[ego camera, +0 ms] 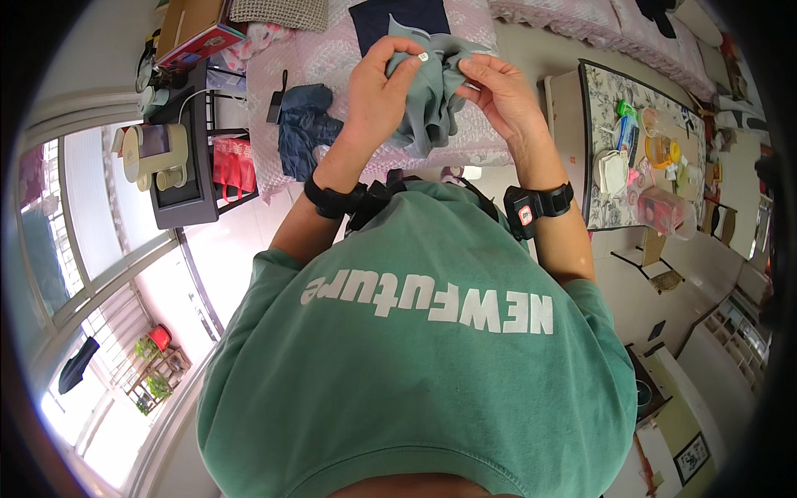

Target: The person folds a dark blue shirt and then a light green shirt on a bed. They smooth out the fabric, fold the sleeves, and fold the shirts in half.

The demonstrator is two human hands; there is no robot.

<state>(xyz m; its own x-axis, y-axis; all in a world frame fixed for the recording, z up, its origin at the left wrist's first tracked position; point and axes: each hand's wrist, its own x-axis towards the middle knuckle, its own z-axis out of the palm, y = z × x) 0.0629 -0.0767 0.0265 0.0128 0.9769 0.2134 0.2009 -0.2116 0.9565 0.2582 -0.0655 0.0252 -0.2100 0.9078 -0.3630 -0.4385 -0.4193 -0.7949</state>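
A grey-green garment (429,103) with a white button (423,56) hangs bunched between my two hands, above a bed with a pink quilted cover (361,152). My left hand (385,87) pinches the cloth beside the button with thumb and forefinger. On the other side, my right hand (497,90) grips a fold of the same garment between thumb and fingers. Behind it lies a flat navy cloth (373,25). A crumpled dark blue garment (305,127) rests on the bed, left of my left hand, touching or close to a small black strapped item (274,106).
To the right stands a table with a floral cover (601,81), bearing a yellow-lidded jar (662,150) and a clear plastic container (666,213). On the left, a dark side table (183,208) holds a cream appliance (155,149); a red bag (235,165) sits beside it.
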